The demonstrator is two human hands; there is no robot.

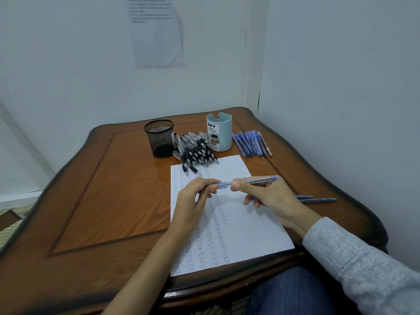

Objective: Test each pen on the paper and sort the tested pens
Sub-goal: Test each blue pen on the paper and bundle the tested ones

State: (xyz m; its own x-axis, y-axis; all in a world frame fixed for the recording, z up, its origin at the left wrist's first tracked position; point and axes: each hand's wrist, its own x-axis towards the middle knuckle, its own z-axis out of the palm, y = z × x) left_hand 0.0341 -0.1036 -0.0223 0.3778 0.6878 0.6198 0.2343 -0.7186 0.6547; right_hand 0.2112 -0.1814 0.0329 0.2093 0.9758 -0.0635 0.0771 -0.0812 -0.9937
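Note:
A blue pen [250, 181] lies level in the air above the white paper [245, 230], which carries several columns of the handwritten word "test". My left hand [195, 201] pinches the pen's capped left end. My right hand [270, 196] grips the barrel farther right. Behind the paper lies a heap of black-grip pens [196, 150]. A row of blue pens [250, 143] lies at the back right. Two blue pens [316, 199] rest on the table just right of my right hand.
A black mesh cup [159, 138] stands at the back, left of the black pens. A pale blue desk organizer cup [219, 133] stands between the two pen groups. The wooden table [109, 189] sits in a corner between two walls.

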